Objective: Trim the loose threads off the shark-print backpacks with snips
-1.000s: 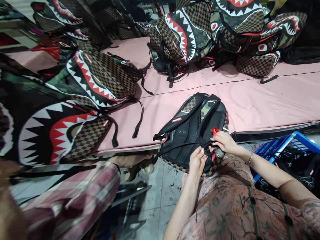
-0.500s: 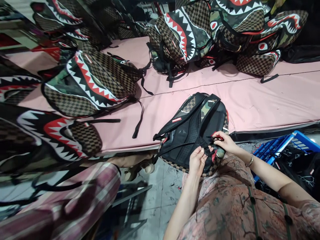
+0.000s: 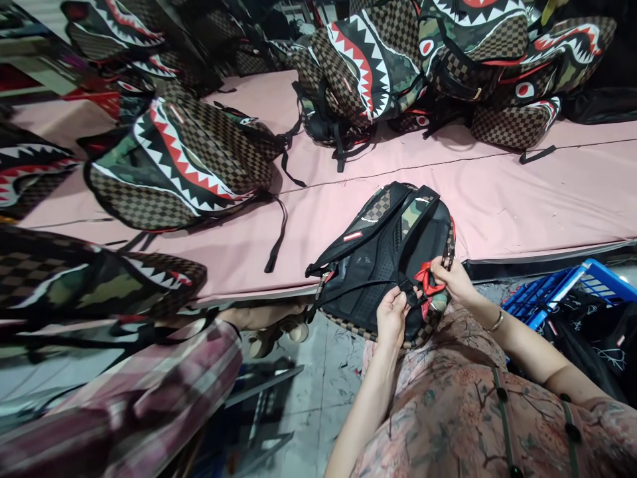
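A backpack (image 3: 368, 265) leans against the table edge and my lap, its black padded back and shoulder straps facing up. Checkered and camouflage patches show on the straps. At its lower part, my left hand (image 3: 391, 317) is closed in a pinch on a black strap (image 3: 407, 287) near an adjuster. My right hand (image 3: 454, 280) is closed on a bright red folded piece (image 3: 430, 281) at the bag's lower right side. Whether that red piece is lining or something separate I cannot make out.
A pink-covered table (image 3: 497, 199) bears several shark-mouth backpacks (image 3: 194, 159), more of them piled at the back (image 3: 368, 66). A blue crate (image 3: 592, 279) with black items stands at my right. On the left, a co-worker's plaid-clothed leg (image 3: 164, 392) is beside another backpack (image 3: 99, 279).
My right hand has shifted slightly right and down, and more of the red piece shows at its fingers. My left hand stays at the strap. The co-worker's backpack at left has turned over.
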`<action>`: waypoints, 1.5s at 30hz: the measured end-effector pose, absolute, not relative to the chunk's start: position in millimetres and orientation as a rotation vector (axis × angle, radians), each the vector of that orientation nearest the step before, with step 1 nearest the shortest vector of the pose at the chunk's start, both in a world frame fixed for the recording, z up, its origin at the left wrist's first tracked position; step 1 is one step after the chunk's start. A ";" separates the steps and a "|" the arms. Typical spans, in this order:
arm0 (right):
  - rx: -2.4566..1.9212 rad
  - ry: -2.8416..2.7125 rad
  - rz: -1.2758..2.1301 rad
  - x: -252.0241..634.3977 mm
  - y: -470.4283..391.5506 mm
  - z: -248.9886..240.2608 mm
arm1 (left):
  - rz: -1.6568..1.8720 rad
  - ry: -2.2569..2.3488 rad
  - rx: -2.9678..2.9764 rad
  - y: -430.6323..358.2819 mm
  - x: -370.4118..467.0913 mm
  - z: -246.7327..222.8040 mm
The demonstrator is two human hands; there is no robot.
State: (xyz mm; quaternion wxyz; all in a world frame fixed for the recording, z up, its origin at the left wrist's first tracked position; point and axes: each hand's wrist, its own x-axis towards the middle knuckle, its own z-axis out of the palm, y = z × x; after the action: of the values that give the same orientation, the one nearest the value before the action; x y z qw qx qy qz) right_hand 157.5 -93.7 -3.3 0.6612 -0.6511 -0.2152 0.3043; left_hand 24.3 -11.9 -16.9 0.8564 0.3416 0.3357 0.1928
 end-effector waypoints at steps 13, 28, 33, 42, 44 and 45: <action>-2.008 -1.201 0.439 161.2 -137.0 -5.6 | 0.443 0.684 0.725 -11.2 25.9 -12.8; -2.052 -1.324 0.477 158.1 -123.0 6.4 | 0.465 0.709 0.784 -13.5 26.1 -13.0; -2.049 -1.245 0.576 159.9 -120.2 6.8 | 0.463 0.715 0.773 -12.9 26.2 -12.8; -1.947 -1.132 0.597 154.6 -120.7 -3.8 | 0.401 0.735 0.702 -7.7 25.4 -15.6; -1.901 -1.119 0.604 154.5 -119.0 -5.3 | 0.378 0.743 0.695 -6.1 25.0 -15.6; -1.860 -1.064 0.618 154.2 -118.1 -6.5 | 0.366 0.749 0.690 -5.3 24.7 -15.5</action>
State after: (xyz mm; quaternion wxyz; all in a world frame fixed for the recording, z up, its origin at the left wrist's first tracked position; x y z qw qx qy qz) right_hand 154.2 -118.1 -6.5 0.4403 -0.7488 -0.4283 0.2490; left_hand 24.7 -5.3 -15.5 0.8571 0.3285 0.3565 0.1742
